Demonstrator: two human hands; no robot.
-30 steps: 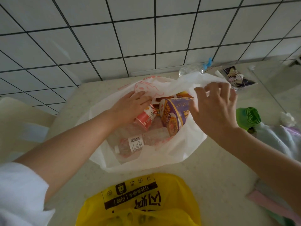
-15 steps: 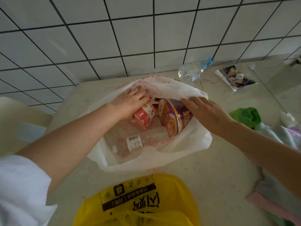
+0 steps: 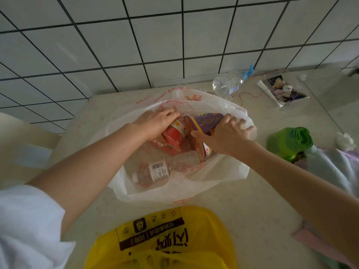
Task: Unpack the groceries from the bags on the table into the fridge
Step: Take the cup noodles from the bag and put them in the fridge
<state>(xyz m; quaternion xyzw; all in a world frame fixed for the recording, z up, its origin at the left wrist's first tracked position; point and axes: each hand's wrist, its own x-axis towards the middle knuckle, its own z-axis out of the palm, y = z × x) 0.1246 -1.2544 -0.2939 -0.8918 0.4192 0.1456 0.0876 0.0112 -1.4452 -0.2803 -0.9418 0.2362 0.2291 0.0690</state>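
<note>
Reaching into the white bag (image 3: 223, 171) at frame centre, the left hand (image 3: 155, 121) grips the red cup (image 3: 173, 134) while the right hand (image 3: 225, 133) curls round the purple tub (image 3: 204, 123). A clear bottle (image 3: 165, 169) lies below them. Lifting both out seems next, though the fingertips are partly hidden. The table (image 3: 252, 206) is pale and speckled, a yellow bag (image 3: 165, 239) sits at the bottom edge, and white wall tiles (image 3: 155, 35) fill the top.

white bag (image 3: 223, 171) mouth open upward; yellow bag (image 3: 204, 230) close beside.
</note>
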